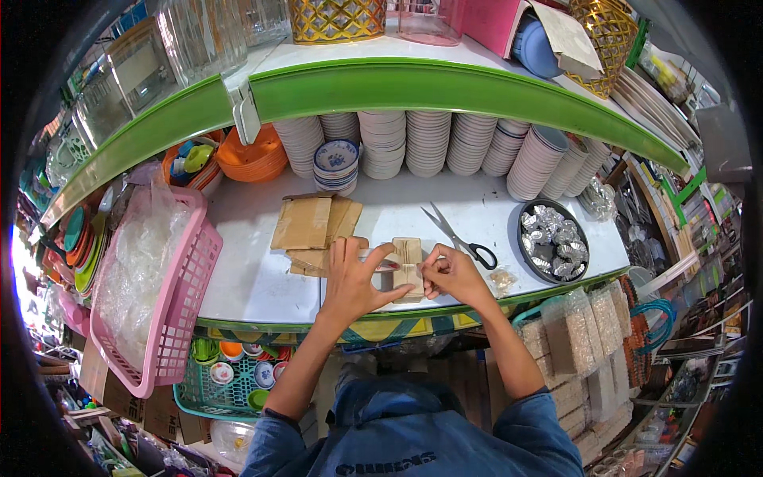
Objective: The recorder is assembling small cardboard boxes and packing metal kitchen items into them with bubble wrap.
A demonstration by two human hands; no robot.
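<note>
My left hand [354,278] lies on a small brown cardboard piece [407,262] on the white shelf [254,270], fingers spread over its left side. On the right edge of the same cardboard piece, my right hand [449,274] pinches with curled fingers. Several flat cardboard pieces [311,224] are stacked just behind my left hand. Black-handled scissors [461,236] lie just behind my right hand.
A black tray of foil cups [552,241] sits at the right. Stacks of white bowls [429,143] line the back, with orange bowls [253,157] at the left. A pink basket holding plastic bags [171,294] overhangs the shelf's left end. Bagged goods [588,326] hang below right.
</note>
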